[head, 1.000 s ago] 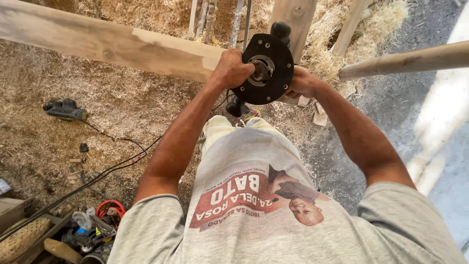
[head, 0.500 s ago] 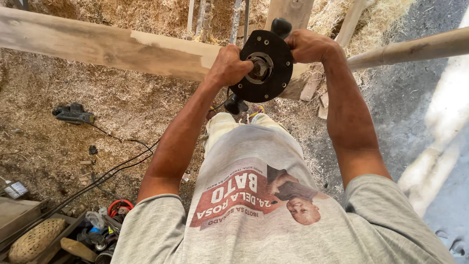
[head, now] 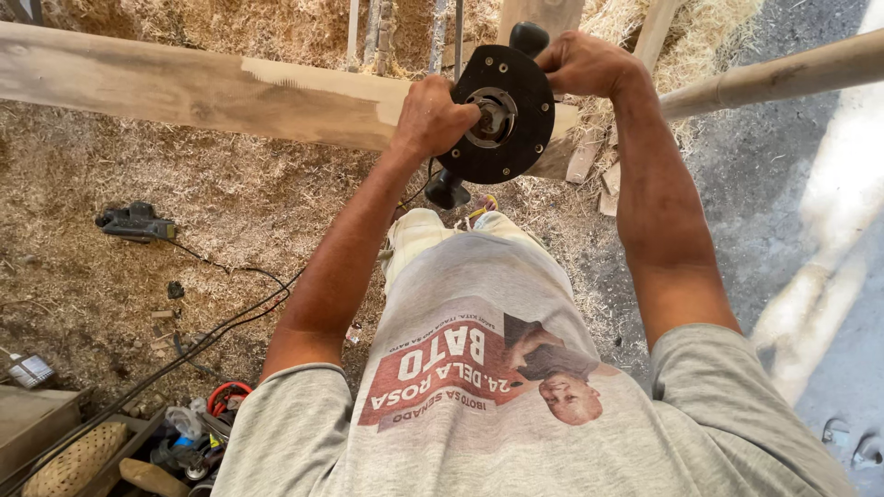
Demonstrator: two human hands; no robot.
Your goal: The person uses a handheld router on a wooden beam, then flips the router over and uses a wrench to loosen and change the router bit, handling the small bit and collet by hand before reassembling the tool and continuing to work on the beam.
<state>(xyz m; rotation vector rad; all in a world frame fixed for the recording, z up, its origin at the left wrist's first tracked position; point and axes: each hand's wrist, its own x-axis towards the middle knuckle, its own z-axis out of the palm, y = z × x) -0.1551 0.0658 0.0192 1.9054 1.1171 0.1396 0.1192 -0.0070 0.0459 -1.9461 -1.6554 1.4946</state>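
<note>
- The person stands over a floor thick with wood shavings (head: 120, 166) and holds a black router (head: 502, 115) up in front of the chest, its round base plate turned towards the camera.
- The left hand (head: 433, 118) is wrapped around the left edge of the base plate, fingers curled tight on the rim and the thumb reaching in towards the centre opening.
- The right hand (head: 585, 63) closes on the top right of the tool, fingers bent over its edge just beside the upper black knob (head: 529, 37).
- A second black knob (head: 448, 190) sticks out below the plate, and neither hand touches it.
- The router sits in front of a long pale plank (head: 193, 87) that runs from the left edge across to the middle; I cannot tell whether tool and plank touch.
- A thick wooden pole (head: 783, 74) slants in from the right, behind the right forearm.
- Down on the shavings at the left lies a small dark power tool (head: 136, 223), and black cables (head: 221, 322) trail from it towards the lower left.
- In the bottom left corner stands an open box (head: 138, 442) of odds and ends with a red-handled thing among them.
- Short wood offcuts (head: 589, 161) lie in the straw under the plank's right end.
</note>
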